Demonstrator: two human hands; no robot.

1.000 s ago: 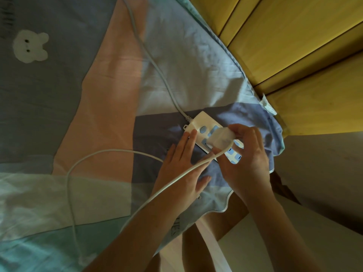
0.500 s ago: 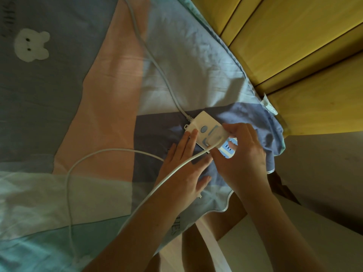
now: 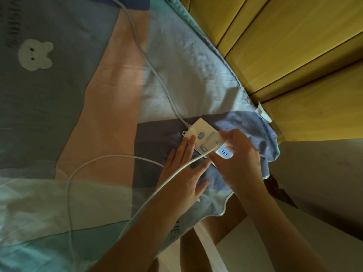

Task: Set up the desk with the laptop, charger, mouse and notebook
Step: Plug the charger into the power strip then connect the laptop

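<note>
White plug: the charger plug [image 3: 213, 141] sits on the power strip [image 3: 198, 134], over the socket next to the round switch; whether its pins are fully home cannot be told, since the underside is hidden.
Right hand: the right hand [image 3: 238, 160] is curled around the plug, thumb and fingers closed on its sides, pressing it toward the strip.
Left hand: the left hand [image 3: 184, 173] lies flat and spread on the bedsheet [image 3: 110, 107], holding nothing; its fingertips touch the near edge of the strip, seemingly to steady it.
Charger cable: the charger cable [image 3: 78, 173] runs from the plug across the back of the left hand, loops out over the sheet and leaves the picture at the bottom edge.
Strip lead: a second lead [image 3: 155, 75] runs from the strip's far end up the sheet and out at the top.
Surroundings: a wooden panel [image 3: 294, 55] borders the bed on the right; a pale surface lies below the arms at the bottom right.
Progress: judging by the plug's seat, the charger's mains end is being connected or is just connected.
Left to do: no laptop, mouse, notebook or desk is in view, so their state cannot be judged; the cable's other end has yet to be seen joined to anything.
</note>
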